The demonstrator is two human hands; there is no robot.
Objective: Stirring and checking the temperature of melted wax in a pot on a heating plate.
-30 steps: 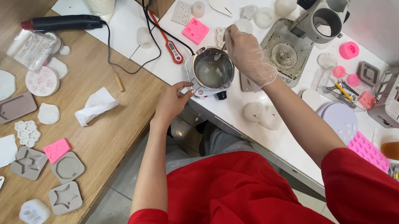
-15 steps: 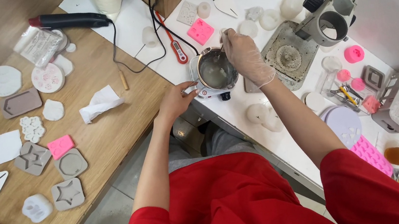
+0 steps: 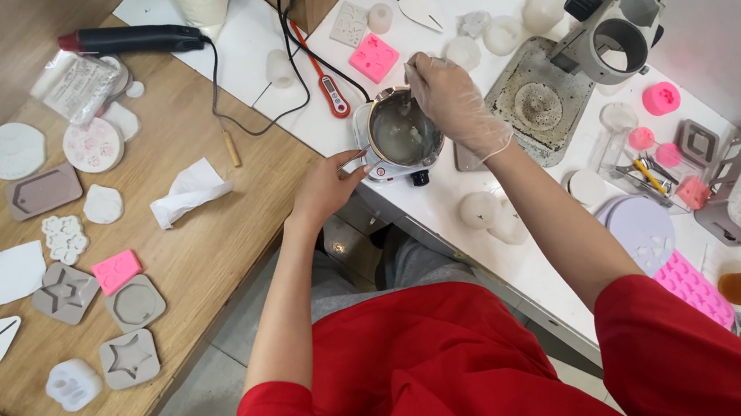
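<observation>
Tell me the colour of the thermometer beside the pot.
Red, with a white face, seen in the head view: thermometer.

My small steel pot sits upright on a little white heater base at the near edge of the white table, holding pale, cloudy melted wax, its thin handle pointing left toward the wooden bench

Head view (steeply downward), close overhead

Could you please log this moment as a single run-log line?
left hand: bare, at pot handle | right hand: gloved, over metal pot, holds thin stirrer | pot: pale liquid, on small heater | white table
</observation>
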